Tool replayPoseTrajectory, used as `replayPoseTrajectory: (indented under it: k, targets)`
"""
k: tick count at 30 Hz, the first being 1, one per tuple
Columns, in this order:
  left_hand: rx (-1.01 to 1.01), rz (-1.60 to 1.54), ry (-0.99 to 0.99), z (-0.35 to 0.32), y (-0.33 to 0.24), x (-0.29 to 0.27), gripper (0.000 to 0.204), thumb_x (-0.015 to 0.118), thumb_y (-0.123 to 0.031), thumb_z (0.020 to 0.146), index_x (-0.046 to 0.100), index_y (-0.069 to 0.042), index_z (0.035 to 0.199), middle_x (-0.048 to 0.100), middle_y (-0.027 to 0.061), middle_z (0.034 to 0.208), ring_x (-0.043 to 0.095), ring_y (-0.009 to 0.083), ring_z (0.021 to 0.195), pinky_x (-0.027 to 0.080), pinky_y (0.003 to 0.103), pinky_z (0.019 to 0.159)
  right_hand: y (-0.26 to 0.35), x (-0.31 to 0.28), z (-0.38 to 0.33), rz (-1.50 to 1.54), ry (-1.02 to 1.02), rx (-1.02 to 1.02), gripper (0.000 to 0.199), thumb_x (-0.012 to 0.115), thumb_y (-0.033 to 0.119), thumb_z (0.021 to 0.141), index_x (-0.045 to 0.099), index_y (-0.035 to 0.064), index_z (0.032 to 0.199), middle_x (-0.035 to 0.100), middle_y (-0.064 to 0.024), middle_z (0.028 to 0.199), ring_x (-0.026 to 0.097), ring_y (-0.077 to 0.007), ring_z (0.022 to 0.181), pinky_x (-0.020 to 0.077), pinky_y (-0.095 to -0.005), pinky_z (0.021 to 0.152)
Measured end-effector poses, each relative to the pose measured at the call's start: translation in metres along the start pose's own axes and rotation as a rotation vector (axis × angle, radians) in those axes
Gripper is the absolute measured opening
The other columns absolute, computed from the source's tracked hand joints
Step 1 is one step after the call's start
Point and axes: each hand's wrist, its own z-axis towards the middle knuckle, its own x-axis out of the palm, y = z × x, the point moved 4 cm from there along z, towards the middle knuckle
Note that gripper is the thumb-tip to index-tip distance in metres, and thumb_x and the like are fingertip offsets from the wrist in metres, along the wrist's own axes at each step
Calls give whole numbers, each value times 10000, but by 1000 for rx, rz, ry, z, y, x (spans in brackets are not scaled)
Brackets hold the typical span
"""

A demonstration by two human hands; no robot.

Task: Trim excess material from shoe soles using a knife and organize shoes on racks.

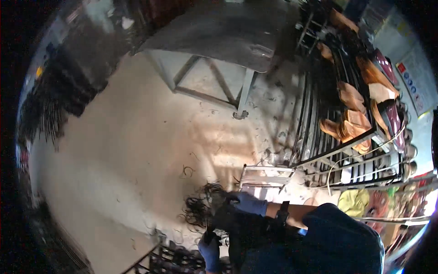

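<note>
Gloved in blue, the left hand [210, 250] and right hand [251, 203] meet at one tangle of curly black strips [195, 211]; how tightly either grips cannot be told. Just beyond the grip stands one low metal frame [269, 168]; farther off, one dark table [214, 32]. Rightward, a rack [337, 151] holds several curved brown pieces [355, 124].

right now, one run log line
right hand: at curly black strips; left hand: near them; grip: both unclear; dark table: ahead
</note>
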Motion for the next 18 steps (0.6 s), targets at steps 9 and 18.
replayPoseTrajectory:
  k: [9,18]
  targets:
    - [-31,344,7,138,-72,-19,265,642,-220,873,681,-31,1054,508,36,487,412,117,361,321,277,365,-16,-222,2,453,-1085,-135,339,631,250,867,620,88,1164,658,-89,722,577,-114,579,476,-309,583]
    - [80,491,517,309,-206,140,161,646,-138,841,692,-23,944,522,37,504,458,145,338,339,288,334,2,-310,-225,498,-1706,182,339,528,150,928,568,-31,1211,677,-62,1032,620,-104,863,481,-240,779]
